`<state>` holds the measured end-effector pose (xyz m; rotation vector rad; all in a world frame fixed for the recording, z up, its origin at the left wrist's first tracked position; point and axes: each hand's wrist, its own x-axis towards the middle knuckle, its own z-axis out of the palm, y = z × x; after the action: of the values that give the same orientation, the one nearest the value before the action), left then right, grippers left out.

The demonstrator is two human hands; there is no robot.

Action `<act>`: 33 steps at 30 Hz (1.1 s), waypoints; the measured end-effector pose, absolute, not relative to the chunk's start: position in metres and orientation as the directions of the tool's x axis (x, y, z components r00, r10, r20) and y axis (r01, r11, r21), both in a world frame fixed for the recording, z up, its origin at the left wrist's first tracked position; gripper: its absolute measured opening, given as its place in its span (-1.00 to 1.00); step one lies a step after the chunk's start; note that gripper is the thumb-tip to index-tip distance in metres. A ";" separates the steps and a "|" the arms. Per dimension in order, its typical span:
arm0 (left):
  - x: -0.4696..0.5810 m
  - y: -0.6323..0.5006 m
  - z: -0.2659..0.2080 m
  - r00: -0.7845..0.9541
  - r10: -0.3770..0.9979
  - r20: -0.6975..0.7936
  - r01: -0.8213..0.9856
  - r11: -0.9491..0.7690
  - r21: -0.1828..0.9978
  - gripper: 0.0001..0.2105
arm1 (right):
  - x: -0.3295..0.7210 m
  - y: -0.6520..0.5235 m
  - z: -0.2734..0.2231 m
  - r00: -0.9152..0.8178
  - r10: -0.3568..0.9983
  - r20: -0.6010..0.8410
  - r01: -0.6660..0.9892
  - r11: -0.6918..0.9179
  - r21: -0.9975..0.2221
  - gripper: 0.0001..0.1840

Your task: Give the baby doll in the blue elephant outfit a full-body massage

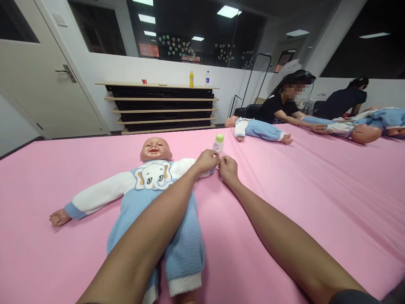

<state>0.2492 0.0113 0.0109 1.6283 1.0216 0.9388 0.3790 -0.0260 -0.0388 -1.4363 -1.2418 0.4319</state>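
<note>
A baby doll [155,150] in a fluffy blue and white suit with an elephant face on the chest lies on its back in front of me. Its arm on the right side of the view stretches out to my hands. My left hand [207,161] is closed at the end of that sleeve, fingers pinched around the doll's small hand, which they mostly cover. Close against it, my right hand [228,169] is also closed, thumb and fingertips pinching at the doll's fingers. Just beyond my hands stands a small white bottle [218,144] with a green cap.
A pink sheet [284,181] covers the table. Another doll [259,128] lies at the far right, and beyond it a person [281,103] handles a third doll [363,133]. Behind the table, a stacked shelf unit [161,99] carries a yellow bottle [191,79] and a clear bottle [207,79].
</note>
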 end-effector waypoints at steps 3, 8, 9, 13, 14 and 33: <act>0.249 0.011 0.011 0.367 0.920 0.136 0.197 -0.220 0.956 -0.85 | 0.378 -0.026 -0.039 0.385 0.840 0.383 0.429 0.205 -0.880 -0.57; 0.250 0.012 0.009 0.341 0.925 0.167 0.206 -0.247 0.947 -0.83 | 0.374 -0.032 -0.033 0.340 0.839 0.424 0.449 0.251 -0.857 -0.63; 0.250 0.012 0.008 0.335 0.926 0.171 0.209 -0.251 0.945 -0.80 | 0.373 -0.033 -0.032 0.326 0.842 0.429 0.457 0.257 -0.851 -0.63; 0.252 0.012 0.007 0.331 0.926 0.183 0.233 -0.268 0.935 -0.70 | 0.371 -0.036 -0.031 0.317 0.848 0.424 0.470 0.248 -0.847 -0.57; 0.252 0.012 0.007 0.331 0.925 0.186 0.245 -0.274 0.930 -0.70 | 0.371 -0.036 -0.032 0.324 0.845 0.424 0.476 0.242 -0.846 -0.56; 0.237 0.005 0.014 0.553 0.799 0.237 0.251 -0.430 0.867 -0.28 | 0.376 -0.029 -0.033 0.321 0.894 0.313 0.288 0.223 -0.931 -0.60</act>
<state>0.2372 0.0051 0.0139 1.9560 0.8485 0.8332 0.3763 -0.0293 -0.0334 -1.3232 -1.2172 0.6067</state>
